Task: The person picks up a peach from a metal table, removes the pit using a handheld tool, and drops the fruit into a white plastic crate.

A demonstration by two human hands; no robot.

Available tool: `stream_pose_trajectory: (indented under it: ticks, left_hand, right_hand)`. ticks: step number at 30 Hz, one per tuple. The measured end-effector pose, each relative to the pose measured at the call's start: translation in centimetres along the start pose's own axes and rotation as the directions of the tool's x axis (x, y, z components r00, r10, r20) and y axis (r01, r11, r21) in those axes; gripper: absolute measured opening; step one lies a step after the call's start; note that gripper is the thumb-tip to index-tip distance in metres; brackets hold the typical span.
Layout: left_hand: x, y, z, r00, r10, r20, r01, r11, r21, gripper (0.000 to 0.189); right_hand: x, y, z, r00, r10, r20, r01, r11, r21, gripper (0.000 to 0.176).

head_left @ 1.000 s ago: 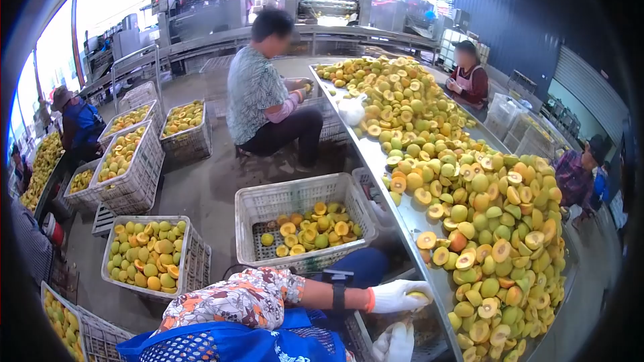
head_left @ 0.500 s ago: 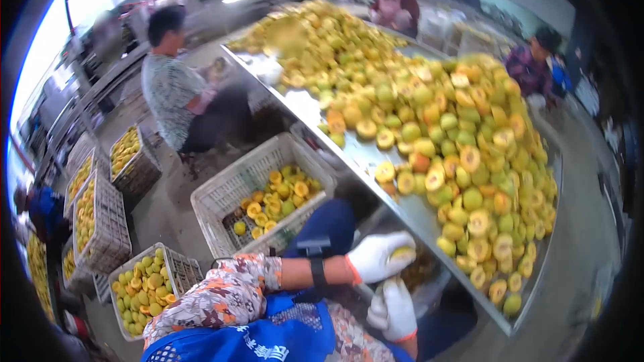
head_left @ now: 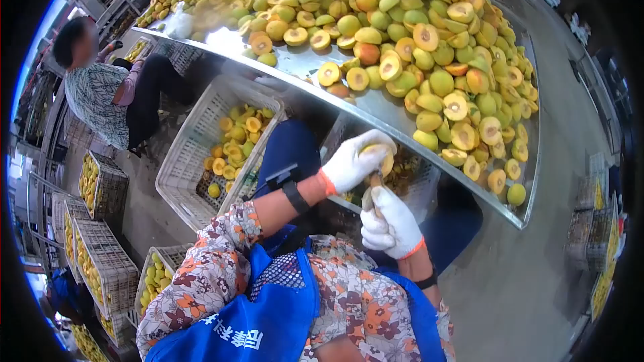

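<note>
My left hand, in a white glove, is closed around a halved yellow stone fruit whose cut side is partly hidden by the fingers. My right hand, gloved too, grips a slim hand tool. Its brownish end touches or nearly touches the fruit, and its exact kind cannot be made out. Both hands are over my lap, beside the near edge of a metal table. On that table lies a large heap of cut stone fruit. Below the hands, a container with brownish bits is partly hidden.
A pale plastic crate with some fruit halves stands left of my knee. Filled crates are stacked farther left, beside a smaller one. A seated person is at the upper left. More crates stand at the right.
My view has tilted down and turned, so the table and my hands appear higher. The hands have come closer together at the fruit, and the tool now shows between them.
</note>
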State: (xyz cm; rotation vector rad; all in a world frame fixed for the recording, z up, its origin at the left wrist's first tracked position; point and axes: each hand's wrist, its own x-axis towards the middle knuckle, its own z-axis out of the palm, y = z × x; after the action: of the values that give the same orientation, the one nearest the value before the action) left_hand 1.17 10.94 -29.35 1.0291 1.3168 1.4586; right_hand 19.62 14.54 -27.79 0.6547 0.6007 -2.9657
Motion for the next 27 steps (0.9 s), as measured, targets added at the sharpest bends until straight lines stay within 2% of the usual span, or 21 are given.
stream_pose_trajectory:
  ticks: [1, 4, 5, 7, 9, 11, 13, 15, 16, 18, 19, 21, 25, 27]
  left_hand:
    - [0.5, 0.1, -0.4, 0.998, -0.022, 0.067, 0.025, 0.998, -0.053, 0.024]
    - [1.3, -1.4, -0.7, 0.998, -0.034, 0.057, 0.039, 0.995, -0.092, 0.025]
    - [1.1, -1.8, 0.1, 0.995, 0.063, -0.073, -0.065, 0.998, -0.027, 0.026]
    - [0.8, -2.2, 0.7, 0.978, 0.061, -0.200, -0.049, 0.997, 0.065, 0.027]
    - [1.5, -2.2, 0.1, 0.983, 0.060, -0.171, -0.050, 0.997, 0.063, 0.029]
    - [2.0, -1.9, -0.9, 0.995, 0.002, 0.096, 0.013, 0.988, -0.155, 0.031]
    - [2.3, -1.4, -1.9, 0.959, 0.044, 0.280, 0.018, 0.976, -0.216, 0.038]
    - [2.4, -0.7, -2.7, 0.940, 0.044, 0.340, 0.046, 0.967, -0.252, 0.033]
    - [2.3, -0.8, -2.7, 0.940, 0.044, 0.339, 0.046, 0.966, -0.253, 0.033]
    - [2.2, -0.8, -2.6, 0.957, 0.153, 0.245, -0.082, 0.957, -0.279, 0.032]
    - [2.2, -0.7, -2.9, 0.957, 0.150, 0.247, -0.077, 0.957, -0.279, 0.032]
    - [2.3, 0.1, -3.7, 0.916, 0.158, 0.369, -0.079, 0.972, -0.219, 0.033]
    - [2.4, 0.6, -4.0, 0.878, 0.206, 0.431, -0.138, 0.973, -0.184, 0.036]
    - [1.9, 0.1, -2.8, 0.928, 0.248, 0.278, -0.136, 0.920, -0.367, 0.038]
  right_hand:
    - [0.1, -0.1, 0.2, 1.000, 0.004, 0.009, -0.004, 1.000, 0.031, 0.026]
    - [0.7, -0.4, -0.1, 1.000, -0.007, 0.027, 0.005, 0.997, 0.076, 0.028]
    - [0.7, -0.4, -0.3, 0.999, -0.009, 0.039, 0.007, 0.997, 0.075, 0.029]
    - [1.0, -0.4, -0.4, 0.999, -0.012, 0.042, 0.008, 0.996, 0.084, 0.030]
    - [1.1, -0.6, -0.4, 0.998, -0.006, 0.058, 0.000, 0.995, 0.103, 0.031]
    - [1.1, -0.3, -0.5, 0.987, 0.013, 0.160, -0.046, 0.978, 0.203, 0.033]
    - [1.4, 0.0, -0.1, 0.978, 0.028, 0.206, -0.075, 0.971, 0.225, 0.035]
    - [1.9, 0.5, 0.3, 0.961, -0.033, 0.273, -0.043, 0.963, 0.267, 0.038]
    - [2.0, 0.4, 0.3, 0.962, -0.033, 0.272, -0.043, 0.963, 0.268, 0.037]
    - [1.9, 0.1, 0.5, 0.962, -0.027, 0.271, -0.041, 0.969, 0.245, 0.037]
    - [1.9, 0.1, 0.6, 0.963, -0.025, 0.268, -0.038, 0.973, 0.226, 0.037]
    - [1.9, 0.4, 0.7, 0.954, -0.017, 0.300, -0.055, 0.972, 0.227, 0.037]
    - [2.2, 0.4, 0.8, 0.934, -0.017, 0.357, -0.066, 0.974, 0.219, 0.036]
    - [2.3, 0.0, 0.7, 0.944, -0.009, 0.331, -0.067, 0.974, 0.218, 0.036]
